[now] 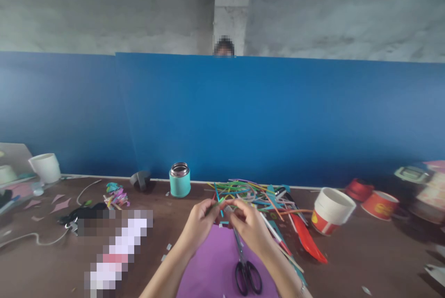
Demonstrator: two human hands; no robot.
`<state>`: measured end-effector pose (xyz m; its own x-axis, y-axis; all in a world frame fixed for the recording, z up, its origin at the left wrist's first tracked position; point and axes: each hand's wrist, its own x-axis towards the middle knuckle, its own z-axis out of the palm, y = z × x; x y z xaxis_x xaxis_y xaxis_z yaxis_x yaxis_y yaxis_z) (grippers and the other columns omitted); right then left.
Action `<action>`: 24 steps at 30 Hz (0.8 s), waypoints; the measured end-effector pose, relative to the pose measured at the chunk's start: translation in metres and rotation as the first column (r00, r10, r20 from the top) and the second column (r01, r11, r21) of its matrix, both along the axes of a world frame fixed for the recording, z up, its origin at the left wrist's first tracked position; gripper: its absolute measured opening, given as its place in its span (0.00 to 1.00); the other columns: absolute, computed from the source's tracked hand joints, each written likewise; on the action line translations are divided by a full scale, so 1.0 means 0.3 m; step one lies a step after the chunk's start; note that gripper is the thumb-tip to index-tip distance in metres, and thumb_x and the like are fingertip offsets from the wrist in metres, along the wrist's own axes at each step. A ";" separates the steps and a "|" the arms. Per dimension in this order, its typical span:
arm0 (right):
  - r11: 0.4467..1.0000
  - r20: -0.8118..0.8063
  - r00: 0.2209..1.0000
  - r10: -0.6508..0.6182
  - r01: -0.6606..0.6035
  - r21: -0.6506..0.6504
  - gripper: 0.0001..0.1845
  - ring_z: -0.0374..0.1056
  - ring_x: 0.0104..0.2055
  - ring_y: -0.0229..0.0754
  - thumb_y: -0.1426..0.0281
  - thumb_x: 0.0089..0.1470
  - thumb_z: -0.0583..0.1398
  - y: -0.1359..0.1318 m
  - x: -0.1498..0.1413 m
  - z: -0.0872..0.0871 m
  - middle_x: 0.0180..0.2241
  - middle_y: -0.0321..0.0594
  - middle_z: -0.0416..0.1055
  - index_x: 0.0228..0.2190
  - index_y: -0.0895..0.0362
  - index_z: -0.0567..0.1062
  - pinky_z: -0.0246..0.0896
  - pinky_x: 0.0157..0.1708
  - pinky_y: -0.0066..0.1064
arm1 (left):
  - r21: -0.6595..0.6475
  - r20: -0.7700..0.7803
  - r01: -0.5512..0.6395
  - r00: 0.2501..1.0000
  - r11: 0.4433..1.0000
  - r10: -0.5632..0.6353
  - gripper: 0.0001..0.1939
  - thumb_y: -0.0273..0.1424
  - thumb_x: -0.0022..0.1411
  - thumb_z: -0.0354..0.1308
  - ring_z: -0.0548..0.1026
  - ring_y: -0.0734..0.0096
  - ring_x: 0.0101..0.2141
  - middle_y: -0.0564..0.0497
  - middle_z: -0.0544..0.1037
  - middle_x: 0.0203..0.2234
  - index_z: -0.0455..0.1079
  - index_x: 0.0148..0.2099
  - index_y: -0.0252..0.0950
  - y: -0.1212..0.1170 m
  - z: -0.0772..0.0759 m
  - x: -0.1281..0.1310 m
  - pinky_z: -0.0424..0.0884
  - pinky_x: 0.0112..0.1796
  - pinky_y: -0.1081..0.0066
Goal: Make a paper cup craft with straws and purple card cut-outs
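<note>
Both forearms enter from the lower edge and converge over the near side of the table (333, 270), wrists raised, the hands meeting above the far edge of a purple sheet (205, 265). The left hand (203, 212) is turned inward, thumb and fingers brought together in a pinch on a small green piece (221, 201). The right hand (245, 219) faces it with fingers bent and tips at the same spot; whether it also grips the piece cannot be told.

The green piece is located between the two sets of fingertips, in front of a pile of coloured strips (243, 188). It is bright green, slim and mostly covered by the fingers; its full length and shape cannot be made out.

Black-handled scissors (242, 263) lie on the purple sheet, handles toward the person, blades running up beneath the right hand. A turquoise jar (180, 184) stands upright without a lid beyond the left hand. A white-and-red cup (332, 212) stands to the right of the pile, near a red strip (308, 240).
</note>
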<state>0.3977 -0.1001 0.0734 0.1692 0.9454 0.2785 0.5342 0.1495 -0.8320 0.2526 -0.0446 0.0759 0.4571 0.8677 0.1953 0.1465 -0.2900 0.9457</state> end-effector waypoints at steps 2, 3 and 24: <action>1.000 0.014 1.000 0.009 -0.009 0.016 0.16 0.67 0.22 0.40 0.65 0.52 0.55 0.000 -0.001 0.000 0.19 0.36 0.72 0.41 0.56 0.76 0.59 0.23 0.27 | -0.070 0.021 0.014 1.000 0.997 -0.012 0.21 0.46 0.57 0.51 0.59 0.79 0.20 0.56 0.65 0.16 0.64 0.23 0.34 -0.003 0.005 -0.001 0.54 0.21 0.77; 1.000 0.022 1.000 0.009 -0.009 0.029 0.16 0.67 0.23 0.40 0.65 0.52 0.55 0.001 -0.002 0.000 0.20 0.36 0.72 0.40 0.56 0.76 0.59 0.23 0.27 | -0.115 0.043 0.017 0.999 0.993 -0.012 0.21 0.48 0.56 0.52 0.59 0.79 0.19 0.56 0.65 0.16 0.64 0.25 0.34 -0.005 0.008 -0.001 0.54 0.20 0.77; 0.999 -0.023 1.000 0.006 -0.005 0.038 0.16 0.67 0.22 0.39 0.65 0.52 0.55 -0.014 -0.017 0.022 0.21 0.37 0.73 0.39 0.58 0.77 0.60 0.22 0.26 | 0.413 -0.247 -0.019 0.960 0.910 0.132 0.10 0.26 0.57 0.50 0.74 0.69 0.31 0.51 0.77 0.31 0.69 0.41 0.39 -0.018 -0.009 -0.013 0.67 0.31 0.73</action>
